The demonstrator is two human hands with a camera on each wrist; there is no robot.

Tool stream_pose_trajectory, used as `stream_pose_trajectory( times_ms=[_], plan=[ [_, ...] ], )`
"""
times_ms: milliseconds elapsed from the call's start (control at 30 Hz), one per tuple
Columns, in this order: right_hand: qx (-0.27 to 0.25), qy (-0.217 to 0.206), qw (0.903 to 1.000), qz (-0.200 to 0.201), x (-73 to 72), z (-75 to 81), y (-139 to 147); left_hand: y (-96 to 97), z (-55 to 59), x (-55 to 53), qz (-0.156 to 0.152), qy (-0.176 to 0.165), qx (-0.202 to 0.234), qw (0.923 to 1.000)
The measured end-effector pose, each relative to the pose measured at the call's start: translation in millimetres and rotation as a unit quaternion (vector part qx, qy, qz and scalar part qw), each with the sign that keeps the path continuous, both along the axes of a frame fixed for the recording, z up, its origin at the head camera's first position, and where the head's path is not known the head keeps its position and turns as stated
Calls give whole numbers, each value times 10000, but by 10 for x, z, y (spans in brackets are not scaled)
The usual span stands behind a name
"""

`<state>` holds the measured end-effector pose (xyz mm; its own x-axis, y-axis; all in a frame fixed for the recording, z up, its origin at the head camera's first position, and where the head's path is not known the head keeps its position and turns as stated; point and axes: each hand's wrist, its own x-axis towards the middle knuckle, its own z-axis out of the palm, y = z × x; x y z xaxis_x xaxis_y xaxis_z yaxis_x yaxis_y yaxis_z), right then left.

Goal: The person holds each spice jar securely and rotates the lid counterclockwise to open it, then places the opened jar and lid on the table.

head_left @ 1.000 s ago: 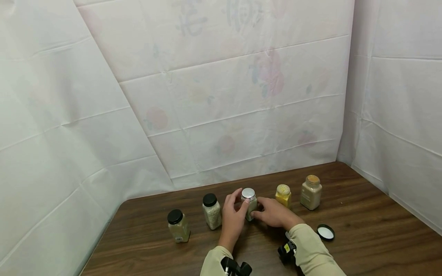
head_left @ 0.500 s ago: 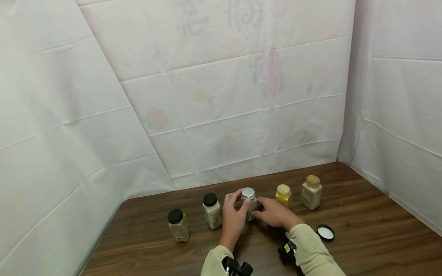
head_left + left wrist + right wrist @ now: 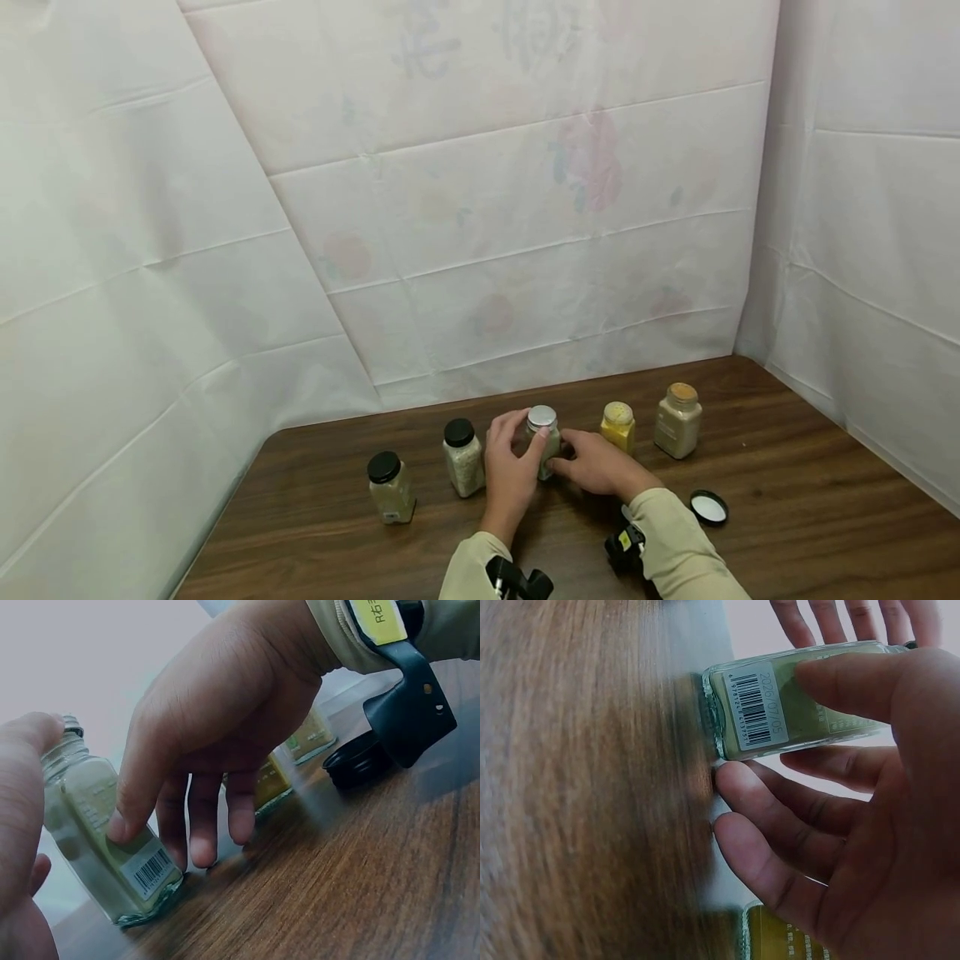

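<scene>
A square glass spice jar [image 3: 542,418] with a silver top and pale green powder stands upright on the table between both hands. My left hand [image 3: 511,473] holds it near the top, with the thumb at the silver top's near edge and the fingers round the far left side. Lower down, my right hand [image 3: 602,467] grips the jar's body from the right. The right wrist view shows the right thumb [image 3: 847,681] across the face beside a barcode label [image 3: 754,709], with a finger on the opposite side. Other right fingers [image 3: 202,847] point down close over the wood.
Two black-capped spice jars [image 3: 463,462] [image 3: 391,492] stand to the left. To the right are a yellow-filled jar [image 3: 618,429] and a larger beige jar [image 3: 678,425], both without black caps. A black cap [image 3: 708,507] lies white inside up. White sheeting [image 3: 480,250] hangs behind the table [image 3: 315,517].
The head view has shifted very slightly. Both hands keep their places on the jar, and the other jars and the loose cap stay where they were.
</scene>
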<state>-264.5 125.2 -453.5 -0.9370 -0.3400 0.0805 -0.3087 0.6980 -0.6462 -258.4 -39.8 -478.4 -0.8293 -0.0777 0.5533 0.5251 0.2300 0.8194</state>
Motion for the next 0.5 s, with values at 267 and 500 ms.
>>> stream_pose_trajectory(
  times_ms=[267, 500],
  plan=[
    [-47, 42, 10000, -2, 10, 6, 3, 17, 106, 89, 34, 258, 299, 9992],
    [-42, 14, 10000, -53, 15, 28, -2, 11, 60, 51, 123, 286, 451, 9985]
  ],
)
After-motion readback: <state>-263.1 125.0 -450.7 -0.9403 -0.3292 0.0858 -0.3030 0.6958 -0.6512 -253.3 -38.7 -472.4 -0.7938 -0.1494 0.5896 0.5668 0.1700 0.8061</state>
